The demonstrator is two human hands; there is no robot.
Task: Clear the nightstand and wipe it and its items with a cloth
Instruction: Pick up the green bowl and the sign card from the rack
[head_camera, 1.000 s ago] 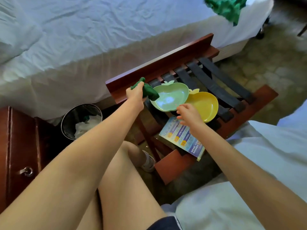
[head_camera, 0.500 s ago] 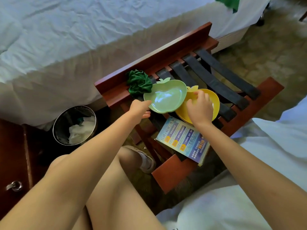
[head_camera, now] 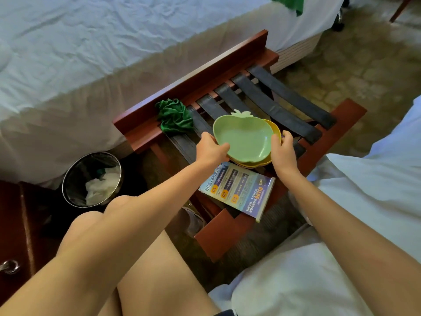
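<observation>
The green dish [head_camera: 245, 139] sits nested in the yellow dish [head_camera: 275, 131] over the rack's [head_camera: 230, 58] straps. The left hand [head_camera: 210, 148] grips the green dish's left rim, thumb on top. The right hand [head_camera: 282, 151] grips the yellow dish's right edge. A bunched cloth [head_camera: 175, 117] lies on the rack's left end and a leaflet [head_camera: 238, 191] on its near edge. A bin [head_camera: 76, 179] stands on the floor to the left.

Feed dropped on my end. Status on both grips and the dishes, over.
Left grip holds green dish rim. Right grip holds yellow dish nested beneath it. Green cloth lies beside them on the rack, leaflet in front; neither blocks.
</observation>
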